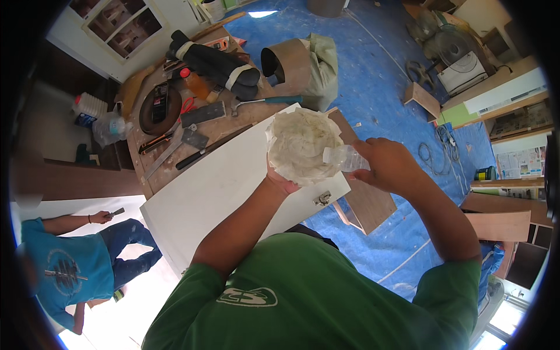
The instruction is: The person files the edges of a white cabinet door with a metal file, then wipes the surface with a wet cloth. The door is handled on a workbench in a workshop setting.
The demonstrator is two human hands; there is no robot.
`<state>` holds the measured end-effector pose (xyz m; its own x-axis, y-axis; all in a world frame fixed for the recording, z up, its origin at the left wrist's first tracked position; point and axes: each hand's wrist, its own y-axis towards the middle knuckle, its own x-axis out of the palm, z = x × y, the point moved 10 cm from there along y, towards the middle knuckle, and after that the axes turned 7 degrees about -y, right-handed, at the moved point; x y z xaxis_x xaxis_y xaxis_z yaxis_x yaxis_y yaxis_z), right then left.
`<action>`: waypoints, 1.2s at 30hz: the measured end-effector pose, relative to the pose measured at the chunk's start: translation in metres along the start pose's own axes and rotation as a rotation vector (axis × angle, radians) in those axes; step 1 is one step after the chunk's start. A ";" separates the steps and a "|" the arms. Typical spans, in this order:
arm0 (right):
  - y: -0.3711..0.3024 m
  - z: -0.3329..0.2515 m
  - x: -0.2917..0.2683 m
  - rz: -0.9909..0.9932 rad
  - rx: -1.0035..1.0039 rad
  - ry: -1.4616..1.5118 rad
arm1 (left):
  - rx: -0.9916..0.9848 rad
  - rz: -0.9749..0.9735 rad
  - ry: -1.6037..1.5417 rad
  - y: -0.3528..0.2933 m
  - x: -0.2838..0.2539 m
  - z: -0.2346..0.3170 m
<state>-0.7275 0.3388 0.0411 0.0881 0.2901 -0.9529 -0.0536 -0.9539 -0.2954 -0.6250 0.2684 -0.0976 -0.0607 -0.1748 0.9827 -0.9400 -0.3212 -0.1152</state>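
Observation:
My left hand supports a round tub of off-white paste from its near-left side. The rim is ragged and crusted, and most of the fingers are hidden beneath it. In my right hand is a small clear plastic bottle, gripped from the right. The bottle lies tilted nearly level, its mouth over the paste. Whether liquid is flowing out cannot be made out. Below both hands lies a white panel with a metal hinge near its right end.
A worktable at the far left carries a hammer, dark rolled material, an orange bottle and scrapers. Blue sheeting covers the floor. A brown board sits right of the panel. Another person stands left, holding a scraper.

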 end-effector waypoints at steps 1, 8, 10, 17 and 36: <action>0.002 0.001 0.000 -0.021 0.011 -0.014 | -0.002 -0.024 -0.011 0.001 0.002 -0.002; 0.011 -0.001 -0.006 -0.034 -0.004 -0.042 | 0.050 -0.029 0.038 -0.007 0.004 0.001; 0.009 -0.002 -0.008 -0.020 -0.020 -0.053 | 0.055 -0.020 0.041 -0.008 0.005 0.000; 0.015 0.003 -0.022 -0.045 0.049 -0.138 | 0.026 -0.010 0.009 -0.013 0.003 -0.003; 0.005 -0.001 -0.029 0.065 -0.020 -0.074 | 0.014 -0.041 -0.006 -0.018 0.000 -0.003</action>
<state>-0.7295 0.3257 0.0671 0.0110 0.2322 -0.9726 -0.0371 -0.9719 -0.2325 -0.6094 0.2771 -0.0950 -0.0198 -0.1672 0.9857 -0.9367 -0.3416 -0.0768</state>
